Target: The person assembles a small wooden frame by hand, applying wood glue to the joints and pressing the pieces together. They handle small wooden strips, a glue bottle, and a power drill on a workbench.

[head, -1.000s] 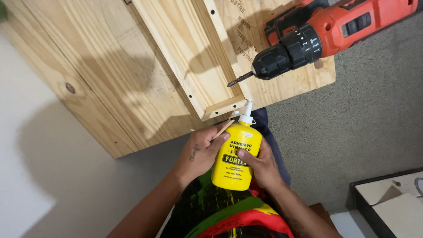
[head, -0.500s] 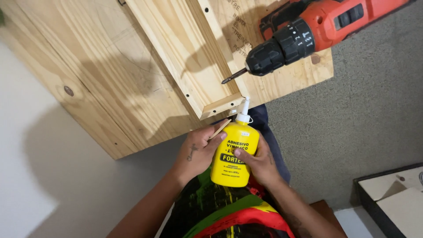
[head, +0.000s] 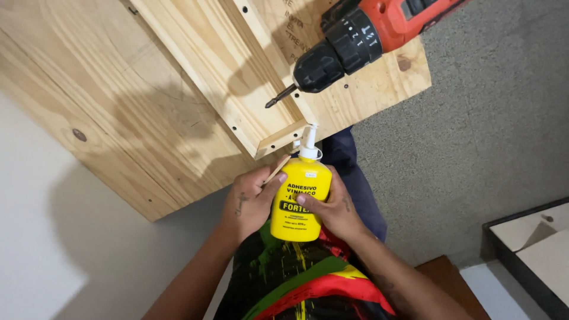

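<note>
Gripping upright yellow glue bottle (head: 299, 198), black label panel, both hands' fingers (head: 268, 182)

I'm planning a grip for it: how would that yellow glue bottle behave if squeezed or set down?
The yellow glue bottle looks like soft plastic, so it probably gives under the left hand and right hand. Smooth sides may be slippery. Tall and narrow with a white nozzle, it could tip.

The glue bottle (head: 299, 198) is showing glossy yellow plastic with a white plastic nozzle. The boards (head: 178, 101) are looking like pale, unfinished, grainy wood. The drill (head: 367, 35) is wearing matt orange-and-black plastic with a metal bit. The floor (head: 492, 136) is appearing rough and grey.
</note>
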